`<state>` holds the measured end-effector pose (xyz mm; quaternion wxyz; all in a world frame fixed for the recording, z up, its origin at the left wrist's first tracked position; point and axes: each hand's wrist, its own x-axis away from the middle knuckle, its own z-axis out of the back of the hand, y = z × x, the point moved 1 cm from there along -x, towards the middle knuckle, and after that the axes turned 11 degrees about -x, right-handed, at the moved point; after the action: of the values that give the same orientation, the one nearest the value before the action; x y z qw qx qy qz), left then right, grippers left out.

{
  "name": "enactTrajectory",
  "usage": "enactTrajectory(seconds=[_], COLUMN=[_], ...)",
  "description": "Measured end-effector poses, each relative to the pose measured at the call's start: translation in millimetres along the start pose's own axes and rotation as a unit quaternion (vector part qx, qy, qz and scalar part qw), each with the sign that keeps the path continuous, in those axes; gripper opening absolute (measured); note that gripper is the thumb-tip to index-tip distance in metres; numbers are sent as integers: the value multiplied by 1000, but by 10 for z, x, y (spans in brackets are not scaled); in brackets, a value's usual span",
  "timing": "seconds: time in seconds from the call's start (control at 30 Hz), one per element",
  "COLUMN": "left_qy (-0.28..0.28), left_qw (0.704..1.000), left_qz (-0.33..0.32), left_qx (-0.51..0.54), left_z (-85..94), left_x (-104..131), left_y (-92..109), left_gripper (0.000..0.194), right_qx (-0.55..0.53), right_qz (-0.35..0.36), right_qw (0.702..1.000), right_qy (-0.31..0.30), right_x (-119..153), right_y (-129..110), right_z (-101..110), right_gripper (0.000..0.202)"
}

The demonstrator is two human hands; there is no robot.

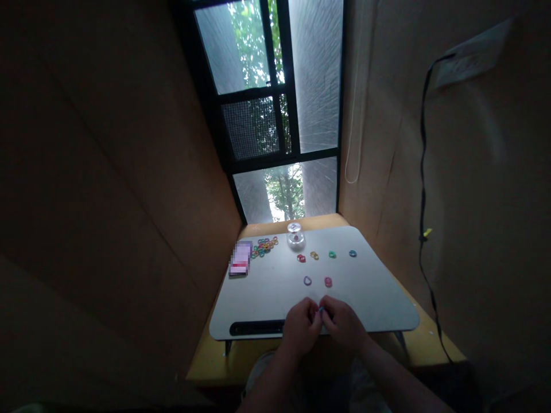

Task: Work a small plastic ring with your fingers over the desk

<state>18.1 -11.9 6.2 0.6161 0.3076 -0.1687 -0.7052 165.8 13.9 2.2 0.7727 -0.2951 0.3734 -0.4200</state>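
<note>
Held piece [321, 309]: I read light blue.
Heaped rings [264, 246]: mixed; I note green, orange, purple.
Far row [332, 254]: red, yellow, green, blue, left to right.
Near pair: purple ring [304, 281], pink cluster [328, 281].
Tabletop [267, 298]: I log plain white.
Slot [258, 327]: black.
Cable [423, 149]: black.

A black-framed window [293, 115] shows leafy trees [249, 43] outside, a looped cord [352, 182] hanging to its right and, farther right, a black cable [423, 189] dropping from a wall plate [473, 54].

Left grip [302, 324] and right grip [342, 322] pinch something blue [321, 309].
</note>
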Motion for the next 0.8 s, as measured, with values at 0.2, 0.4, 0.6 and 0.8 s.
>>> enactTrajectory(seconds=[0.2, 0.4, 0.6, 0.8], left_qy=[0, -2, 0, -3], left_qw=[1000, 1000, 1000, 1000], left_qz=[-6, -3, -8, -7], left_qx=[-5, -9, -13, -13], left_z=[6, 7, 14, 7], left_x=[4, 4, 13, 0], left_y=[5, 10, 18, 20], left_gripper=[13, 11, 11, 14], right_qx=[-3, -9, -10, -15], right_qz=[6, 8, 6, 3], right_qw=[1000, 1000, 1000, 1000], right_qy=[-2, 2, 1, -8], right_x=[10, 8, 11, 6], right_y=[-17, -19, -5, -8], right_z=[12, 12, 12, 24], right_gripper=[10, 11, 11, 10])
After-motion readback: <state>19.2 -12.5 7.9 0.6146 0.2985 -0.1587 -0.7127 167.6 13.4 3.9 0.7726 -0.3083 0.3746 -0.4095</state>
